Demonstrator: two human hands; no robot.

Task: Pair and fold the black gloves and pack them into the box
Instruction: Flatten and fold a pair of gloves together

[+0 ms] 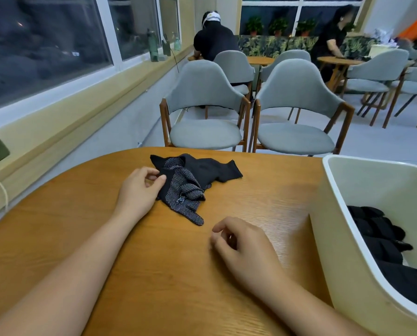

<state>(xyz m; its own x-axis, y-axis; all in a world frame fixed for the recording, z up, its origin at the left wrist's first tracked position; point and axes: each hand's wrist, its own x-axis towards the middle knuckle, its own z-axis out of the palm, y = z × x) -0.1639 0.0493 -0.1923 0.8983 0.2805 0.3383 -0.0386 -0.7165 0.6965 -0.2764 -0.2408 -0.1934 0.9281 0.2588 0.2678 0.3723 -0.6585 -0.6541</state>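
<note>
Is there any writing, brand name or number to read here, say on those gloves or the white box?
No text here can be read.
Small tag on the black gloves: it bears marks, too small and blurred to read.
White box: no lettering shows on it.

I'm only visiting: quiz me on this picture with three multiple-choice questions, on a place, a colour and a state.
1. Where does the box stand?
A) on a chair
B) at the right end of the table
C) on the windowsill

2. What colour are the dots on the loose gloves?
A) white
B) red
C) yellow

3. What is the right hand doing?
A) gripping a glove
B) reaching into the box
C) holding nothing

Answers: 1 B, it sits on the wood, right of the gloves. 2 A, white dots cover the fabric. 3 C, its loosely curled fingers are empty.
</note>
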